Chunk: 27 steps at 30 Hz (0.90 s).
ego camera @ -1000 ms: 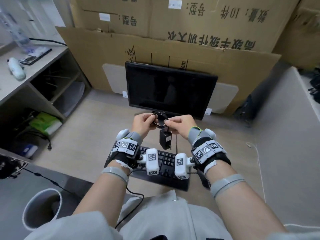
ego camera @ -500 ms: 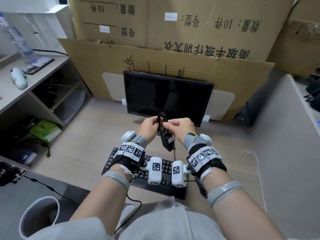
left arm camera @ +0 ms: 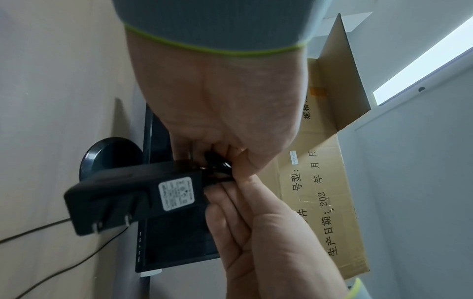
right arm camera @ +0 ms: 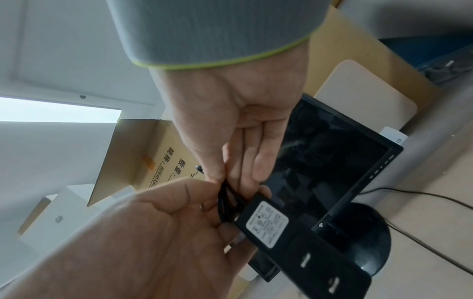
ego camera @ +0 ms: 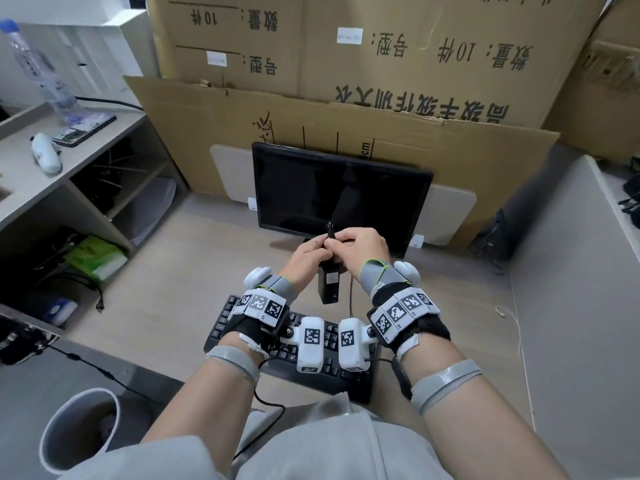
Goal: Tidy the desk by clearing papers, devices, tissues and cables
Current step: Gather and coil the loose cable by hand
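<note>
Head view first: at 6 o'clock I see my forearms over a black keyboard [ego camera: 291, 355] at the near desk edge. Just beyond it, at centre, my left hand [ego camera: 304, 259] and right hand [ego camera: 360, 249] meet above the desk [ego camera: 166, 306], both with fingers curled and pinching the same bundle of coiled black cable [ego camera: 330, 233]. A black power adapter [ego camera: 329, 284] hangs from that bundle between my wrists, clear of the desk. In the left wrist view the adapter [left arm camera: 133, 196] shows its white label and two plug prongs, with the cable loops [left arm camera: 217, 168] clamped between my fingers. The right wrist view shows the same pinch on the cable [right arm camera: 227, 204] right at the adapter's [right arm camera: 294, 238] end.

Behind the hands at 12 o'clock stands a dark monitor [ego camera: 341, 199] on a round base, a thin cable running past it. At 10 o'clock a shelf unit [ego camera: 69, 174] carries a water bottle [ego camera: 38, 71]. At 8 o'clock there is a bin [ego camera: 79, 431]. Cardboard boxes [ego camera: 381, 64] fill the far wall.
</note>
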Each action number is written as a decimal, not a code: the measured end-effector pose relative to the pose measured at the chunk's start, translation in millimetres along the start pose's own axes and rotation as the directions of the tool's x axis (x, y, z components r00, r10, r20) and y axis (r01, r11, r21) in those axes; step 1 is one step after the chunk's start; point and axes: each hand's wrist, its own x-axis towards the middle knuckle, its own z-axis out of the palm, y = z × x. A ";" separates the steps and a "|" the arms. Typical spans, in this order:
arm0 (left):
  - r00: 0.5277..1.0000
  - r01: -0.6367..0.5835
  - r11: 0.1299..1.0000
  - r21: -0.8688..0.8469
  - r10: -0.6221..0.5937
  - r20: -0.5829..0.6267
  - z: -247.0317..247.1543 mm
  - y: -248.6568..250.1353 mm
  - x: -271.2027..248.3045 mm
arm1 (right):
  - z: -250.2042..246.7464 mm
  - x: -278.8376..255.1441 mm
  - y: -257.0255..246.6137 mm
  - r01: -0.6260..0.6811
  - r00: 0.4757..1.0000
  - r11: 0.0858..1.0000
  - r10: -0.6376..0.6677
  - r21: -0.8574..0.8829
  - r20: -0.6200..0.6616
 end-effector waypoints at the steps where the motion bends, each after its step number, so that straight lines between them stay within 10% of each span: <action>1: 1.000 0.000 0.999 0.035 0.000 0.023 -0.2 -2.1 1.5 | -3.8 1.0 0.6 -0.019 1.000 0.999 0.019 0.045 0.017; 13: 0.992 -0.123 0.971 0.203 0.126 -0.001 -2.2 -8.3 11.1 | -12.2 22.0 1.7 -0.044 0.989 0.994 0.029 0.104 0.143; 27: 0.991 0.061 0.957 0.284 -0.023 -0.135 -35.4 -24.5 -17.0 | 21.3 16.0 0.2 -0.118 0.993 0.924 0.109 0.365 0.045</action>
